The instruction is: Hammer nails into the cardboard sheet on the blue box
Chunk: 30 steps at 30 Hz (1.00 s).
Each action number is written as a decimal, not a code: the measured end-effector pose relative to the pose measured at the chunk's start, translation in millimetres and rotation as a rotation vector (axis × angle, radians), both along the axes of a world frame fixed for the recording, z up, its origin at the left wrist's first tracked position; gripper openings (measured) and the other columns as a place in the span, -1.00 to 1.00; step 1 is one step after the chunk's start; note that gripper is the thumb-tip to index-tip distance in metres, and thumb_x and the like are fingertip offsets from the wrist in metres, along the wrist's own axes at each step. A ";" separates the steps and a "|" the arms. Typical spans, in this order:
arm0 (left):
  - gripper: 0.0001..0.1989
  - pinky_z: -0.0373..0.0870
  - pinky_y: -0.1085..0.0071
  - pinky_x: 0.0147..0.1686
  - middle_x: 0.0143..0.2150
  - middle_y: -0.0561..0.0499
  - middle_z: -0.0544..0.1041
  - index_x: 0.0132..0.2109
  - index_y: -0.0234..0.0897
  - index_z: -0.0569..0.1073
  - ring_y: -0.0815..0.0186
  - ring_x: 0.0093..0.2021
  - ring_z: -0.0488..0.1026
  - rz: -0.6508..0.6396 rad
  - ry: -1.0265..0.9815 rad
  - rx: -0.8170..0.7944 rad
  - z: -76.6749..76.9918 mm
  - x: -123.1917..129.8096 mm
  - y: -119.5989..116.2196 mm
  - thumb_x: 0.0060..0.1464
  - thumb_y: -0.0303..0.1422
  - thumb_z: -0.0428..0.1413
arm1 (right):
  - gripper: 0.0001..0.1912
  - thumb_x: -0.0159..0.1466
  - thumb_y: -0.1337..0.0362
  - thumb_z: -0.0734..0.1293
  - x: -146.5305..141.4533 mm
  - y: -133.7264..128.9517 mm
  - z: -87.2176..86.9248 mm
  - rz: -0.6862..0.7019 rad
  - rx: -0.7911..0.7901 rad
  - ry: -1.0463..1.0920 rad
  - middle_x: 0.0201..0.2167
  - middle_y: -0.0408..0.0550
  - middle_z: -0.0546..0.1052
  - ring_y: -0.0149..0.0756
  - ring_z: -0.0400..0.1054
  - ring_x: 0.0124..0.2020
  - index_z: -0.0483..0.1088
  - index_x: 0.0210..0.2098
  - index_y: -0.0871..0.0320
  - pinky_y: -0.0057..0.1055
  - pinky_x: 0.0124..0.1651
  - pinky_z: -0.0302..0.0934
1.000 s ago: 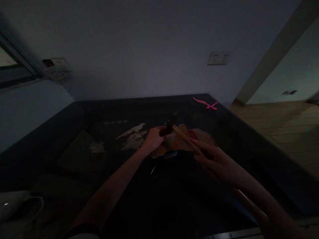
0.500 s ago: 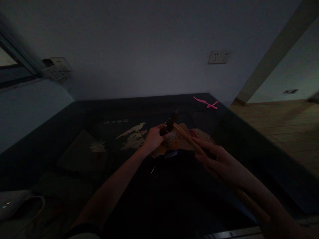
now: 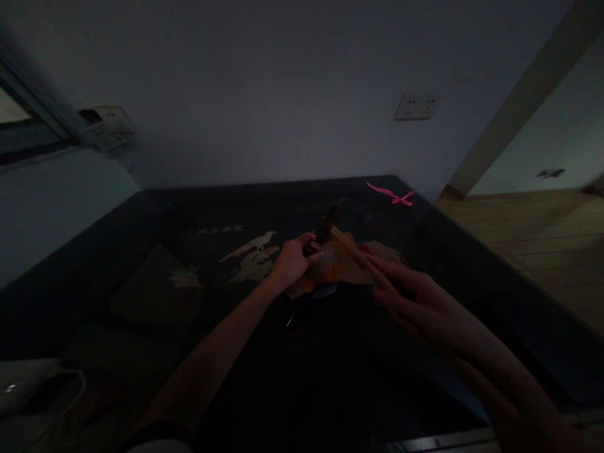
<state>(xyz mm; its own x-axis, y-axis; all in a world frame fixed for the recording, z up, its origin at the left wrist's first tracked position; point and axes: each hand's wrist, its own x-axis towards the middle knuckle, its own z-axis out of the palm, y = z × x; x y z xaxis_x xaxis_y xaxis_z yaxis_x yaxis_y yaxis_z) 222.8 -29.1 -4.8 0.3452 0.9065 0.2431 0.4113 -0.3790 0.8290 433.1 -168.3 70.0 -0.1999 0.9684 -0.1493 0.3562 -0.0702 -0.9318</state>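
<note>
My left hand [image 3: 293, 259] is closed in a pinch at the lower end of a dark brown, elongated piece [image 3: 328, 221], whose kind is too dark to make out. The piece leans up and to the right. In my right hand [image 3: 419, 301] is a wooden stick [image 3: 358, 257], its far tip close beside the dark piece; whether they touch, I cannot tell. Under both hands lies a speckled brown-and-orange sheet [image 3: 337, 267], flat on the dark table, with a red patch near my right fingers. A small blue label [image 3: 324, 290] shows at its near edge.
The dark glossy table [image 3: 264, 195] carries a pale printed bird design [image 3: 255, 255] to the left. A pink ribbon [image 3: 396, 198] lies at the far right corner. A thin shiny needle-like line [image 3: 291, 318] shows nearer me. A white object with a cable [image 3: 23, 384] stands lower left.
The stick's tip and my right hand have shifted slightly to the right. The dark piece now stretches farther up and right. My left hand has stayed almost in place.
</note>
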 end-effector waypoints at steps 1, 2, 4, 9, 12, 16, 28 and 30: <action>-0.84 0.39 0.41 -0.16 -0.31 0.07 0.56 -0.21 -0.26 0.44 0.34 -0.25 0.51 0.000 -0.002 -0.001 0.3 0.2 -0.1 0.00 -0.47 0.19 | -0.33 0.26 0.19 0.29 -0.2 -0.1 0.1 -0.004 0.001 -0.006 -0.65 -0.33 0.21 -0.53 0.03 -0.74 0.08 0.33 0.12 -0.63 -0.75 -0.07; -0.83 0.39 0.40 -0.15 -0.29 0.06 0.56 -0.20 -0.26 0.44 0.33 -0.24 0.51 -0.001 -0.006 -0.003 0.6 0.2 -0.2 0.00 -0.47 0.18 | -0.33 0.26 0.19 0.29 -0.4 0.3 -0.6 0.001 -0.002 -0.011 -0.66 -0.33 0.20 -0.53 0.04 -0.74 0.09 0.33 0.12 -0.63 -0.76 -0.06; -0.80 0.40 0.38 -0.14 -0.24 0.03 0.57 -0.17 -0.26 0.44 0.30 -0.21 0.52 -0.008 -0.001 -0.003 1.3 -0.1 -0.5 0.00 -0.47 0.19 | -0.35 0.26 0.20 0.28 -1.0 1.9 -3.6 0.016 -0.009 -0.016 -0.68 -0.33 0.18 -0.51 0.05 -0.74 0.12 0.32 0.14 -0.62 -0.75 -0.04; -0.80 0.42 0.38 -0.16 -0.24 0.01 0.57 -0.17 -0.25 0.45 0.30 -0.22 0.52 -0.003 -0.004 0.001 2.2 -0.4 -1.0 0.00 -0.46 0.19 | -0.31 0.27 0.18 0.27 0.3 2.3 -6.6 -0.003 -0.022 -0.007 -0.67 -0.35 0.18 -0.53 0.06 -0.75 0.03 0.35 0.12 -0.62 -0.74 -0.01; -0.83 0.41 0.41 -0.17 -0.30 0.05 0.56 -0.23 -0.26 0.44 0.32 -0.25 0.52 0.014 -0.037 -0.003 2.9 0.3 -2.0 -0.02 -0.47 0.21 | -0.29 0.27 0.18 0.28 0.4 -0.1 -1.8 -0.010 -0.017 0.001 -0.66 -0.35 0.19 -0.53 0.06 -0.75 0.01 0.35 0.09 -0.63 -0.75 -0.04; -0.81 0.40 0.41 -0.19 -0.29 0.08 0.56 -0.23 -0.25 0.44 0.33 -0.25 0.51 0.053 0.006 0.000 6.1 -0.2 -5.0 -0.04 -0.47 0.21 | -0.31 0.27 0.20 0.27 -3.3 1.9 0.0 0.028 -0.026 -0.016 -0.66 -0.35 0.17 -0.52 0.05 -0.74 0.04 0.34 0.11 -0.63 -0.74 -0.04; -0.73 0.35 0.47 -0.30 -0.41 0.15 0.47 -0.18 -0.22 0.42 0.39 -0.37 0.44 0.086 0.024 0.019 4.6 -1.5 -1.8 -0.08 -0.49 0.23 | -0.33 0.27 0.19 0.26 -3.2 4.1 1.5 0.043 0.002 -0.076 -0.64 -0.32 0.21 -0.50 0.08 -0.72 0.07 0.33 0.13 -0.60 -0.72 -0.02; -0.73 0.35 0.47 -0.31 -0.42 0.15 0.47 -0.18 -0.22 0.43 0.39 -0.38 0.44 0.079 0.034 0.016 5.4 -1.7 -2.2 -0.08 -0.50 0.23 | -0.34 0.27 0.21 0.25 -4.4 5.6 0.5 0.061 -0.016 -0.090 -0.66 -0.33 0.18 -0.50 0.06 -0.72 0.08 0.33 0.16 -0.60 -0.73 -0.02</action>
<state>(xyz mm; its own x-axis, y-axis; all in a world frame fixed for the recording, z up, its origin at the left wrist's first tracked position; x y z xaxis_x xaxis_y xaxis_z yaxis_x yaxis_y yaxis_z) 221.2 -31.2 0.6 0.2813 0.9273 0.2471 0.4686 -0.3574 0.8079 428.7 -162.7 70.5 -0.2435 0.9522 -0.1842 0.4423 -0.0600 -0.8948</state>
